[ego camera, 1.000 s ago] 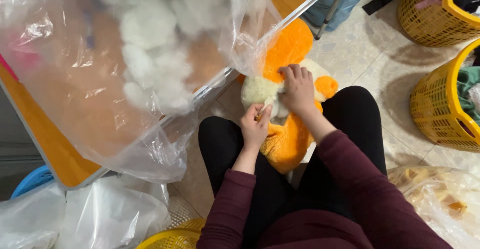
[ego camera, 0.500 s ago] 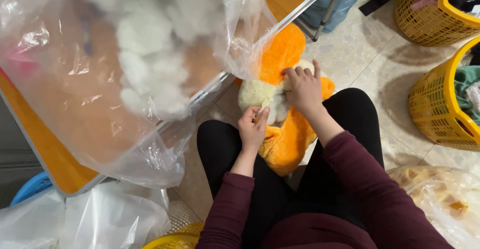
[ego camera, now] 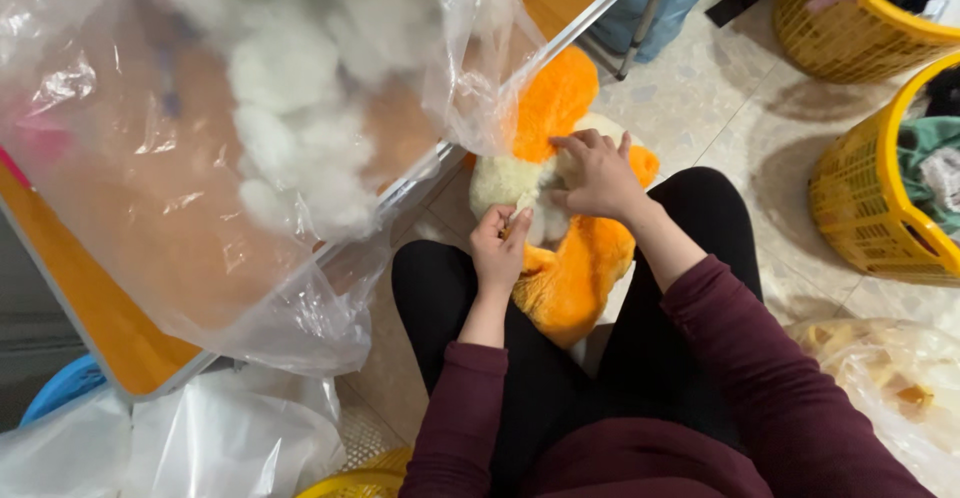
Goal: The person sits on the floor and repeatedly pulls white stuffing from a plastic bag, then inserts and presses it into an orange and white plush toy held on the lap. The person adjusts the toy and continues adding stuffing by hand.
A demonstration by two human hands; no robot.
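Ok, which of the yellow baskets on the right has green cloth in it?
The lower yellow basket, at the right edge beside the person's knee, holds green cloth. The upper basket, in the top corner, holds dark items.
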